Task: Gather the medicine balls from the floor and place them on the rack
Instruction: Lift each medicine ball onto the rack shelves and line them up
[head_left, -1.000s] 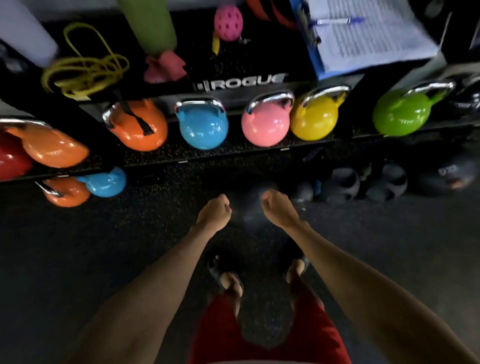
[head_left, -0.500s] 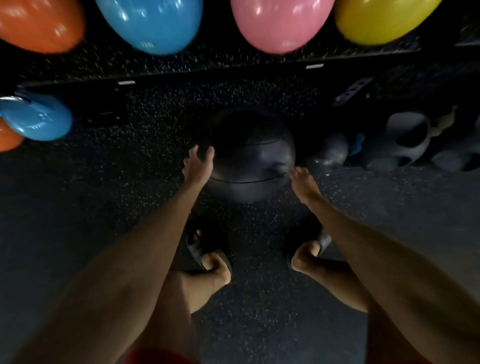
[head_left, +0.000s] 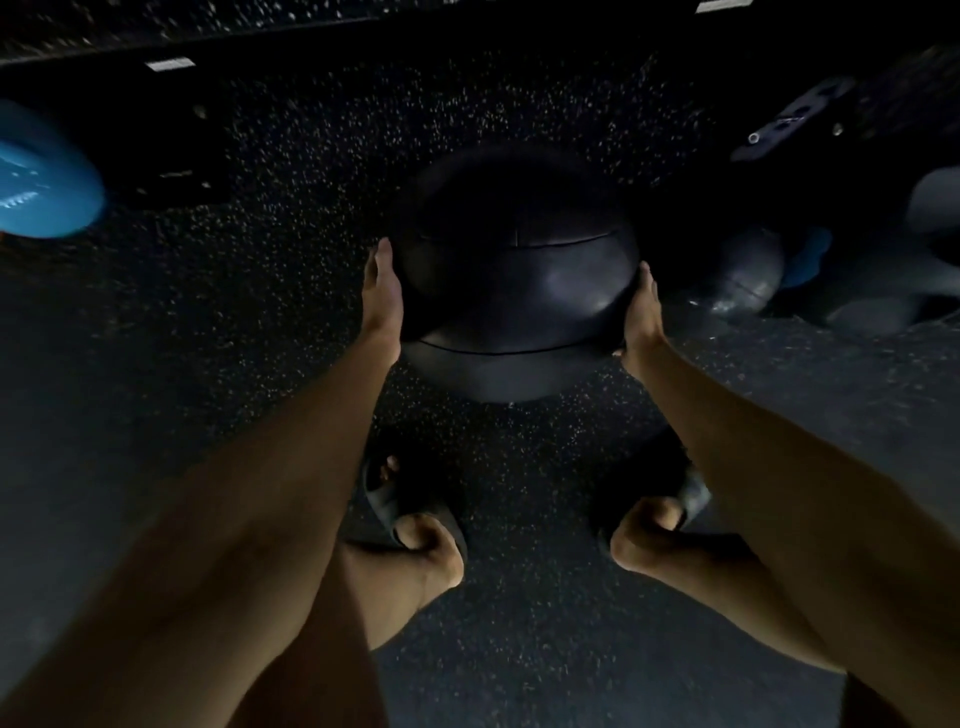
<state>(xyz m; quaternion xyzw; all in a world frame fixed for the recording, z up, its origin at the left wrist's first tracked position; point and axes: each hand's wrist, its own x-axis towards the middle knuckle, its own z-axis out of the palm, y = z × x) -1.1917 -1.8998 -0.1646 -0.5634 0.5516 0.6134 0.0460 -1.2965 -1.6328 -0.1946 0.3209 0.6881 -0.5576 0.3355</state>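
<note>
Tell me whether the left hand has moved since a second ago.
Yes. Against the medicine ball, the left hand went from hovering above it down onto its left side.

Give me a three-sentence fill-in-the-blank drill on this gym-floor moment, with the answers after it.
1. The number of hands pressing on the black medicine ball is ____.
2. The kettlebell at the left edge of the view is ____ in colour.
3. The left hand lies flat on the ball's ____ side, and the right hand on the opposite side.

Missing words: two; blue; left.
</note>
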